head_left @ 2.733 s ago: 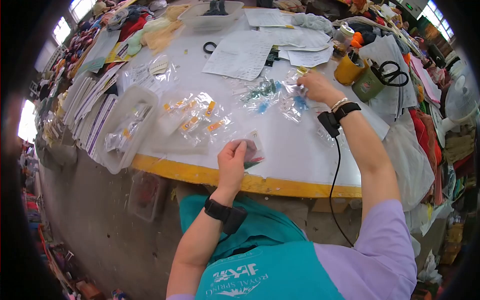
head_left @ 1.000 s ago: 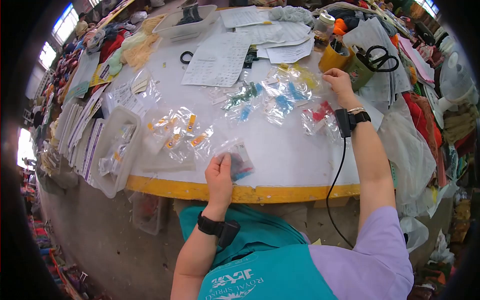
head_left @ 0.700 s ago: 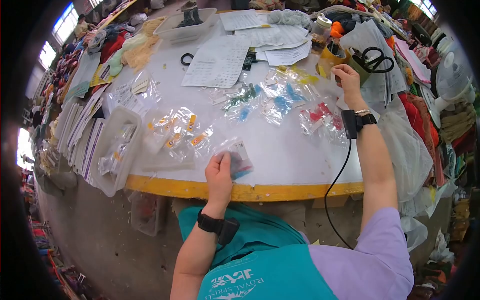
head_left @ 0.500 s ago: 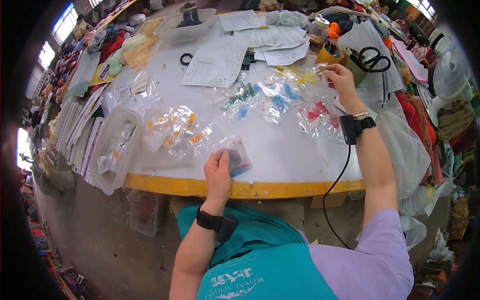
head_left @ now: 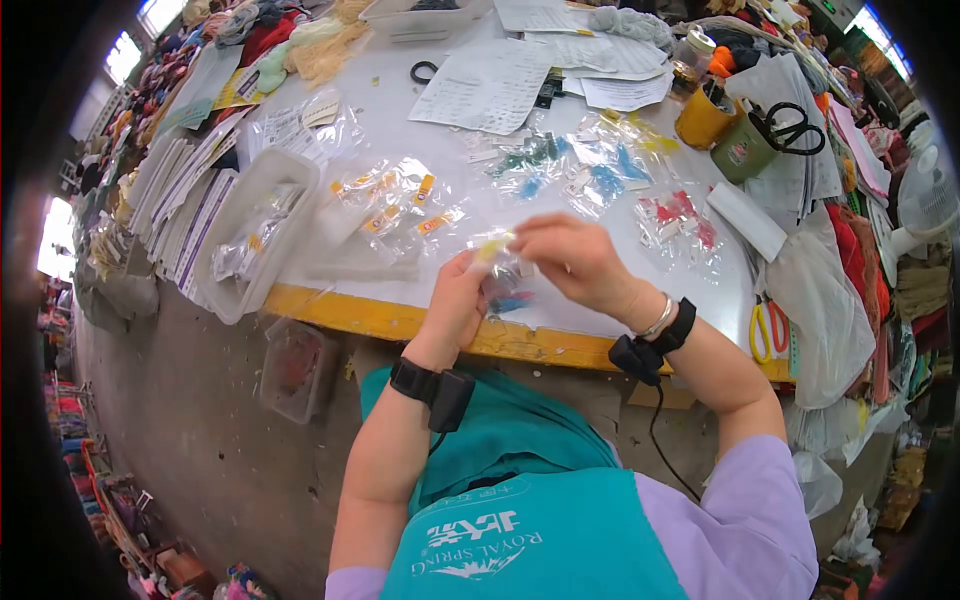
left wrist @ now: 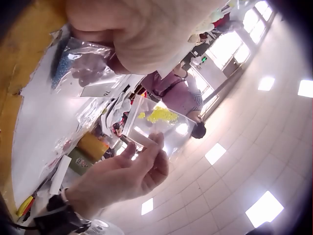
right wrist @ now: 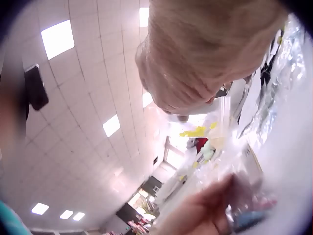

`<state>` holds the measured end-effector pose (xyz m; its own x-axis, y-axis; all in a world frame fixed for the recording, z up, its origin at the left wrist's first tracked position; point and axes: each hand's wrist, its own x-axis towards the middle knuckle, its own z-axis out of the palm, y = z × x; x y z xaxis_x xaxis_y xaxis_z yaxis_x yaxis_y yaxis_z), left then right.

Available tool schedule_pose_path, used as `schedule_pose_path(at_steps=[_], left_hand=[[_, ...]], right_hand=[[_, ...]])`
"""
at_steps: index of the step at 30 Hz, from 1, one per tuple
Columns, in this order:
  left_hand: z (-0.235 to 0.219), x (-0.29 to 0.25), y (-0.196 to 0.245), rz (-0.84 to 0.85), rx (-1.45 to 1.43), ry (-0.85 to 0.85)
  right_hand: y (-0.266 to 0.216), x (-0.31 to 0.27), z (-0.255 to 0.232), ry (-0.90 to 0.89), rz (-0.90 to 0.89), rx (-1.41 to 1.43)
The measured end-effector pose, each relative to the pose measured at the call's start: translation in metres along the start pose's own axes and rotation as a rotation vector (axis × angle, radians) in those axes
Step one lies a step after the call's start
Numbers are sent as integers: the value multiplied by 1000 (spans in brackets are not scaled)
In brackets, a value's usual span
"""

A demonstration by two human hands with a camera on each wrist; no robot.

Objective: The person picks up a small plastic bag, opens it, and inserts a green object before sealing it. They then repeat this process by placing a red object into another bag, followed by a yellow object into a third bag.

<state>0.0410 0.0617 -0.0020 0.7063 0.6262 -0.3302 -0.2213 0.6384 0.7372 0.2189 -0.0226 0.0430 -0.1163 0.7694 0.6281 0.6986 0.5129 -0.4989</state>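
Head view: my right hand (head_left: 572, 258) is pinching a yellow-bead bag (head_left: 492, 248) while my left hand (head_left: 458, 300) is gripping the mixed-bead bag (head_left: 505, 297), ready for combining.

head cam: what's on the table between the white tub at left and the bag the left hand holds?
Clear bags with orange labels lie on the white tabletop between the tub and the bag that the left hand holds, seen in the head view.
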Motion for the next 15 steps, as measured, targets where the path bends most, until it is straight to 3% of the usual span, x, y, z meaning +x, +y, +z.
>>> schedule_pose_path(at_steps=[4, 7, 13, 15], left_hand=[[-12, 5, -2, 0, -110, -3], [-10, 5, -2, 2, -184, -14], [-6, 2, -9, 73, 174, -53], [-8, 3, -13, 99, 192, -24]], right_hand=[[2, -26, 9, -191, -80, -23], [0, -31, 8, -233, -106, -73], [4, -26, 3, -297, -182, -175], [8, -28, 2, -199, -89, -192]])
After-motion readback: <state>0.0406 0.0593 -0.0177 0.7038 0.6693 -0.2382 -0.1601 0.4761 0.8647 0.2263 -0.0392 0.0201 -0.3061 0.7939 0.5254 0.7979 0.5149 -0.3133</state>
